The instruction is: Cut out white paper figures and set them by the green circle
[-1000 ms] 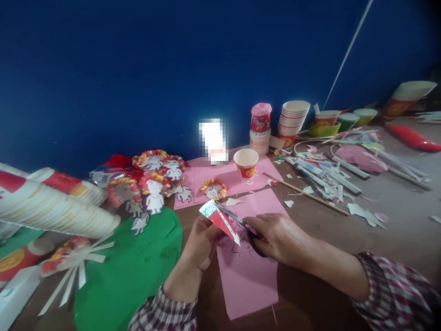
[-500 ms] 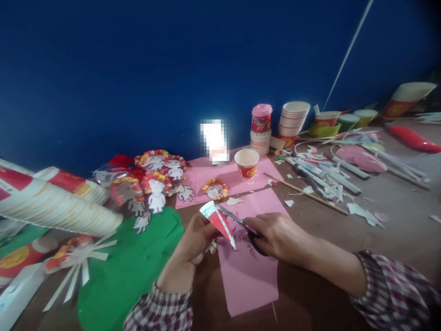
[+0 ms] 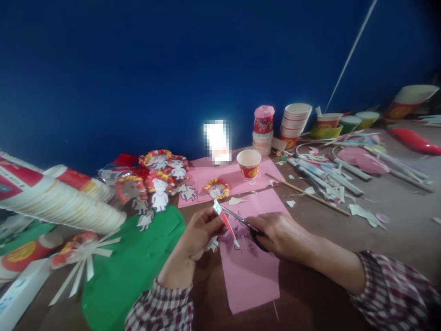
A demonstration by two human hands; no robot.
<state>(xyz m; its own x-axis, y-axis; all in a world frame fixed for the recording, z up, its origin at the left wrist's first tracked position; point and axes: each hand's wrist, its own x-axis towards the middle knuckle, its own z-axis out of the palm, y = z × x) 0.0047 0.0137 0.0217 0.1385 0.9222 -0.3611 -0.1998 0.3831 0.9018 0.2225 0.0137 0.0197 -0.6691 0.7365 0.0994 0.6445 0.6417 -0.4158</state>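
Observation:
Between the thumb and fingers of my left hand [image 3: 198,234] is a narrow folded piece of red, white and green paper [image 3: 226,221], its tip pointing down toward me. My right hand [image 3: 285,236] is closed around the handles of dark scissors [image 3: 243,221], whose blades reach left to the upper part of the folded piece. Both hands are over a pink sheet [image 3: 253,285] with dark marks on it. Just beyond them lies a small round face with a red and yellow rim [image 3: 217,189]. A paper cup [image 3: 249,164] stands behind.
Stacked paper cups [image 3: 65,207] lean at the left beside green paper [image 3: 134,271] and several paper figures [image 3: 159,191]. More cups [image 3: 295,124] stand at the back right. Markers [image 3: 320,172], a thin stick [image 3: 313,197] and paper scraps lie at the right.
My left hand has turned the folded paper, which now shows a narrower side. The scissors stay beside it, and the whole view has shifted slightly.

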